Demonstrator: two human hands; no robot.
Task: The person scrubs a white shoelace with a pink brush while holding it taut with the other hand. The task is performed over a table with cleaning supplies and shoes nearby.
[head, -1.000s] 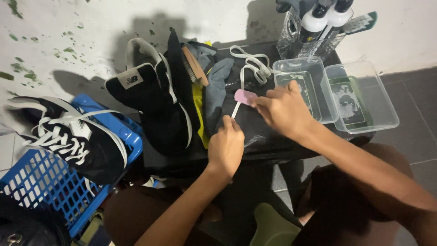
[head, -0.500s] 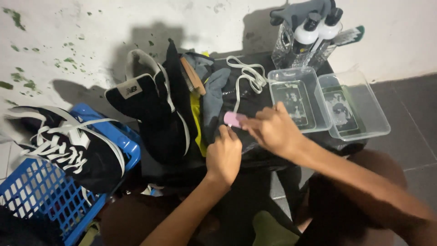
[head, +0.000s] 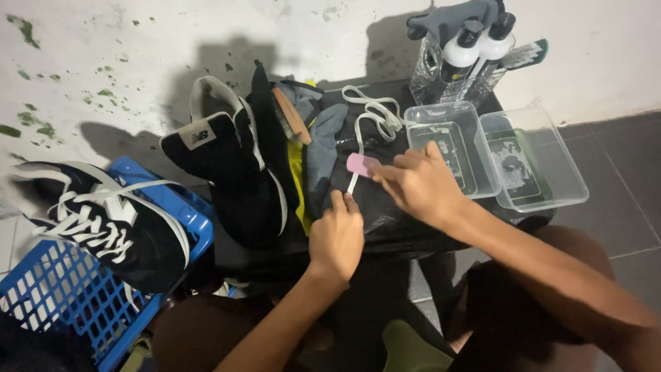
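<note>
My right hand (head: 420, 184) holds a small pink brush (head: 361, 164) pressed on a white shoelace (head: 372, 117) that lies across a black cloth-covered table top (head: 385, 213). My left hand (head: 336, 238) pins the near end of the lace with thumb and finger. A black sneaker without laces (head: 234, 172) stands on its side just left of my hands.
Two clear plastic tubs (head: 496, 172) with water sit to the right. Bottles with black caps (head: 475, 55) and a grey glove stand behind them. A wooden brush (head: 290, 116) and grey cloths lie at the back. A laced black sneaker (head: 103, 220) rests on a blue basket (head: 41, 303) at the left.
My right hand has slid the pink brush slightly along the lace. My left hand keeps pinning the lace end. The view shifted a little.
</note>
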